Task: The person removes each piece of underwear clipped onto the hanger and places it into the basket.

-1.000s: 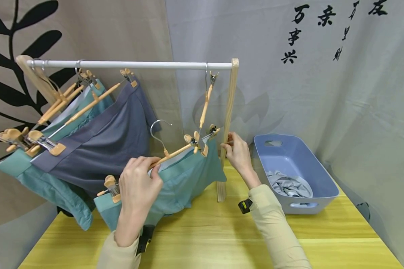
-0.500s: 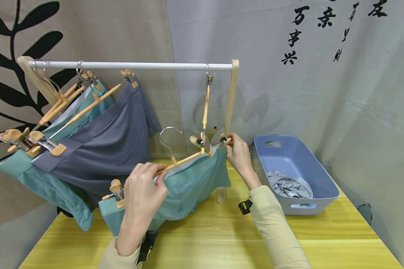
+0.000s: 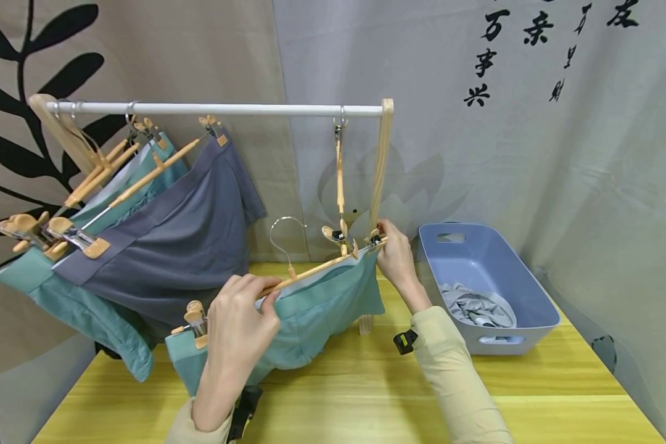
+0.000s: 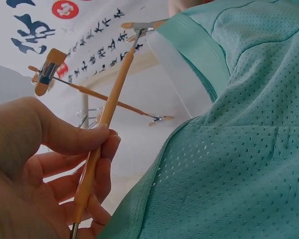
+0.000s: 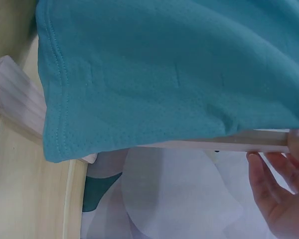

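Note:
In the head view my left hand [image 3: 241,336] pinches the wooden bar of a clip hanger [image 3: 311,269] between thumb and fingers. Teal shorts [image 3: 327,308] hang from its clips, the hook standing up free of the rail. The left wrist view shows thumb and fingertips on the hanger bar [image 4: 102,127] beside the perforated teal cloth [image 4: 229,134]. My right hand [image 3: 396,256] grips the wooden post of the rack [image 3: 382,166], beside the hanger's right clip [image 3: 376,238]. In the right wrist view its fingers [image 5: 261,184] touch the post [image 5: 209,145]; the thumb is partly hidden.
A second clip hanger [image 3: 340,172] hangs edge-on from the white rail [image 3: 227,109], its lower clip close to the held hanger. Grey-blue shorts [image 3: 183,228] and teal garments [image 3: 78,308] hang at left. A blue basket [image 3: 488,246] at right holds a grey cloth [image 3: 477,305].
My left hand has moved the hanger and teal shorts right and slightly down, bringing the right clip up to my right hand. The hanging hanger has swung a little. My right hand has barely shifted.

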Tool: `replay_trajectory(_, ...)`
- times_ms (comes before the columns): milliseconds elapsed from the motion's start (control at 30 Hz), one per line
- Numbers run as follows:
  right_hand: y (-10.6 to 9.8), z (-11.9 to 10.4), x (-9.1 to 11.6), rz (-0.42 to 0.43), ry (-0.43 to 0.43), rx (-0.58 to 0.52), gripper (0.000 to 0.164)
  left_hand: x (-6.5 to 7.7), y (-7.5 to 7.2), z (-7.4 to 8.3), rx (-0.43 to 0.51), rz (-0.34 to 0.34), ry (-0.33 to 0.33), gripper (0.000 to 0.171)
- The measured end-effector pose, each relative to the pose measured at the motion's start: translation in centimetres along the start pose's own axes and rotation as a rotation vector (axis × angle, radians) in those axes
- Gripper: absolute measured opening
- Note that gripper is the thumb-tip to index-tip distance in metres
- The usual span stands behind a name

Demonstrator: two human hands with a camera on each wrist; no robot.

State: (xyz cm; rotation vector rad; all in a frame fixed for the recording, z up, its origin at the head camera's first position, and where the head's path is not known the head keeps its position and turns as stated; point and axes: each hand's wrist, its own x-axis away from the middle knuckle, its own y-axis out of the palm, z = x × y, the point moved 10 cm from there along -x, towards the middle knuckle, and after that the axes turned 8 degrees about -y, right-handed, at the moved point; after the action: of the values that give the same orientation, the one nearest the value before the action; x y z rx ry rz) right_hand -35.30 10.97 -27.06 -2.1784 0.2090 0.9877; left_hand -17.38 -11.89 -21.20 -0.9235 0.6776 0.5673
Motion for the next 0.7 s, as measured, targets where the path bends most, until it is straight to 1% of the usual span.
replay_trajectory(133, 0.1, 0.2, 0.2, -0.048, 0.019, -0.043, 0.027, 0.1, 0.0, 0.1, 0.001, -0.004, 0.003, 0.014)
replay_trajectory(233, -0.3, -0.1, 0.6, -0.065, 0.018, -0.083, 0.038, 0.1, 0.0, 0.3, 0.001, -0.009, 0.005, 0.014)
replay_trajectory(267, -0.6, -0.3, 0.7, -0.050, 0.007, -0.098, 0.042, 0.1, 0.0, 0.3, 0.000, -0.011, 0.006, 0.014)
replay_trajectory(333, -1.7, -1.0, 0.9, 0.010, -0.013, -0.141, 0.044, 0.1, 0.0, 0.4, 0.000, -0.015, 0.007, 0.015)
replay_trajectory(433, -4.2, -2.7, 1.3, 0.134, -0.086, -0.237, 0.035, 0.1, 0.1, 0.6, 0.002, -0.021, 0.009, 0.015)
replay_trajectory(500, -5.7, -3.9, 1.6, 0.192, -0.138, -0.306, 0.027, 0.2, 0.1, 0.7, 0.004, -0.024, 0.008, 0.015)
replay_trajectory(567, -6.8, -5.0, 1.9, 0.208, -0.195, -0.370, 0.026, 0.2, 0.0, 0.7, 0.004, -0.026, 0.008, 0.016)
replay_trajectory(600, -7.1, -5.5, 2.1, 0.199, -0.218, -0.396, 0.027, 0.2, 0.0, 0.7, 0.005, -0.026, 0.008, 0.016)
replay_trajectory(700, -7.6, -6.4, 2.9, 0.141, -0.244, -0.403, 0.028, 0.3, 0.0, 0.7, 0.009, -0.029, 0.010, 0.016)
